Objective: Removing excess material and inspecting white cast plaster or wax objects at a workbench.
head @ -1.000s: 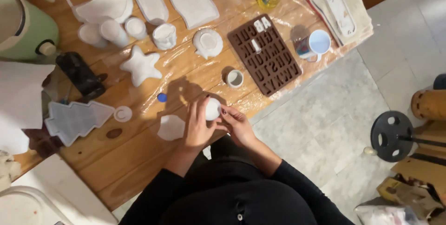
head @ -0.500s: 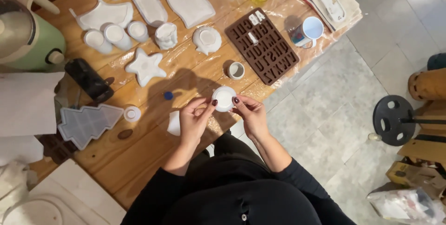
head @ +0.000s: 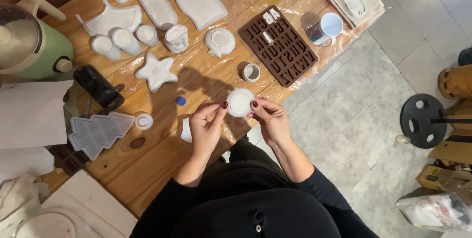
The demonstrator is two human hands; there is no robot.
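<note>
I've got the small round white mould (head: 240,103) pinched between both hands, just above the near edge of the wooden counter (head: 162,169). My left hand (head: 205,127) has thumb and forefinger closed on its left rim; my right hand (head: 271,119) has its grip closed on the right rim, dark-painted nails showing. The mould looks soft and matte, a shallow disc with a thick rounded lip, its face turned up at me. Just beyond it sits a little ring-shaped cup (head: 251,72), and beside that a flat brown letter mould (head: 278,45), rubbery, full of recessed shapes. To my left lie a white star piece (head: 156,72), a tiny blue cap (head: 181,101) and a translucent tree-shaped mould (head: 100,133).
</note>
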